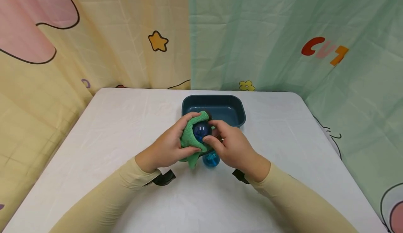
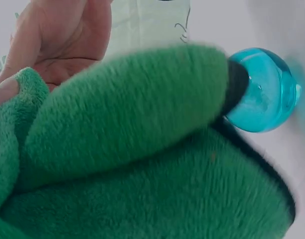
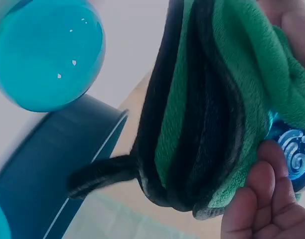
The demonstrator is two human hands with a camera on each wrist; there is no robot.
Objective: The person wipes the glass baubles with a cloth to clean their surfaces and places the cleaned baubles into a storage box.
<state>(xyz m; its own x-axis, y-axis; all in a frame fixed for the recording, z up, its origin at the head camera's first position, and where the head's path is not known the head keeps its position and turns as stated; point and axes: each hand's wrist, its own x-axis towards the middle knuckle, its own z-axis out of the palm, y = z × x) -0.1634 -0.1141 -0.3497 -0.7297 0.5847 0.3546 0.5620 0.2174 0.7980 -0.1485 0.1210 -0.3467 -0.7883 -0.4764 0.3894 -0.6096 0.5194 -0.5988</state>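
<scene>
My left hand (image 1: 171, 143) grips a green cloth (image 1: 188, 138) with dark edging, which wraps partly round a shiny dark blue ball (image 1: 202, 131). From the right, my right hand (image 1: 231, 143) pinches the ball's edge between thumb and forefinger. A white swirl print shows on the ball (image 3: 294, 154) in the right wrist view, where the cloth (image 3: 249, 84) hangs in folds with a dark loop. Just below the hands, a clear light blue ball (image 1: 211, 159) rests on the table; the left wrist view shows this ball (image 2: 264, 89) beside the cloth's edge.
A dark blue rectangular basin (image 1: 240, 115) stands just beyond the hands on the white-covered table (image 1: 135, 110). Patterned curtains (image 1: 252, 33) hang behind and along both sides of the table. Dark straps (image 1: 163, 178) sit at the wrists.
</scene>
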